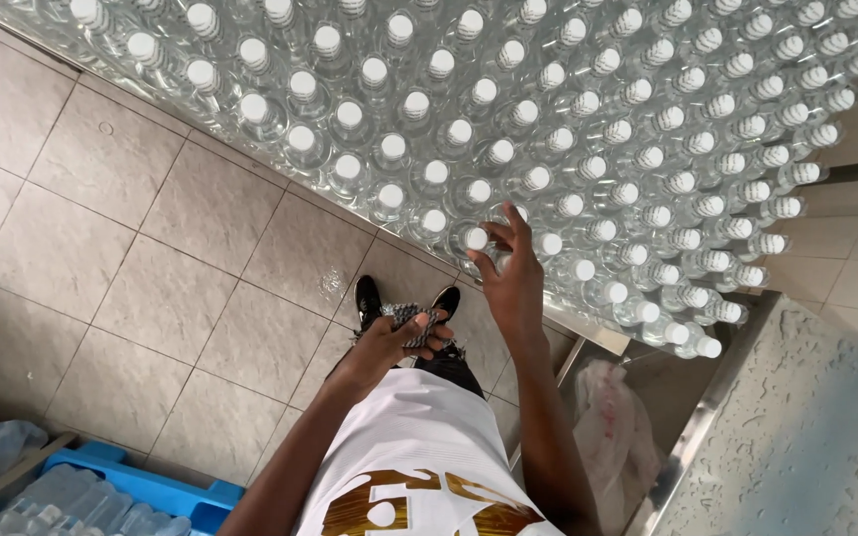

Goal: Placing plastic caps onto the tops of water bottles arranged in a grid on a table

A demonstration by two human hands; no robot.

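Clear plastic bottles (508, 109) with white caps stand packed in tight rows across a raised surface, seen from above by the person working at its edge. The right hand (511, 278) reaches up to the front row, its fingers (494, 238) curled around the neck of one white-capped bottle (476, 239) at the near edge of the mass, the thumb and fingertips closed on it just under the cap. That bottle stands upright among its neighbours, touching those beside it.

The left hand (394, 342) is held lower, near the waist, closed around a small crumpled dark patterned wad (415, 320) (cloth or netting, too small to tell which). Below it a pair of black shoes (404, 298) rests on the beige floor tiles (151, 248), and the person's white shirt (419, 447) with a gold print fills the bottom of the view.

At lower left a blue plastic crate (196, 496) holds more clear bottles lying in it, with another bundle of clear plastic just beside it at the frame's edge. To the right of the person, a crumpled pale plastic bag (613, 437) lies in a metal-edged recess, next to a rough grey-blue wall surface (806, 437).
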